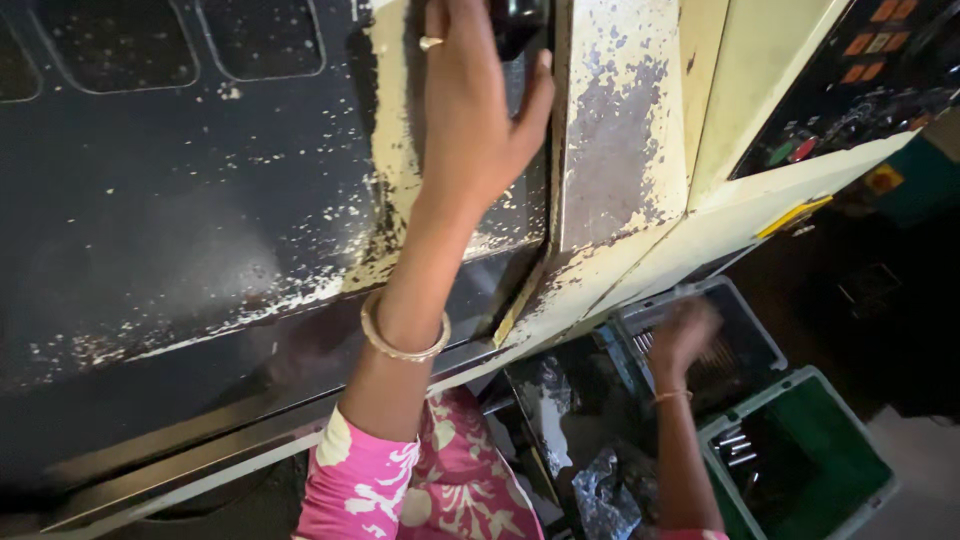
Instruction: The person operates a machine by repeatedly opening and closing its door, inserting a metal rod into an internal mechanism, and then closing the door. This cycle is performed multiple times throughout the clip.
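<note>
A pink flowered sleeve [370, 480] sits closest, and from it the left arm rises with a gold bangle [405, 335] at the wrist. The left hand [470, 110] reaches up and wraps its fingers [440, 40] around a dark handle [515, 25] on the machine's sliding door [200, 200]; the thumb presses the door's right edge. The handle lies right at the top of the frame, straight above the wrist, and only its lower part shows, so its full length cannot be judged. The door is dark and spattered, with cream paint flaking along its frame [610, 130].

The right hand [682, 335] hangs low and well apart, blurred, over a grey tray [760, 330] of small metal parts; whether it grips anything cannot be told. A green bin [850, 460] stands just beside that tray, and a control panel [860, 70] with coloured buttons slants at upper right. Crumpled plastic wrap [610, 495] lies below.
</note>
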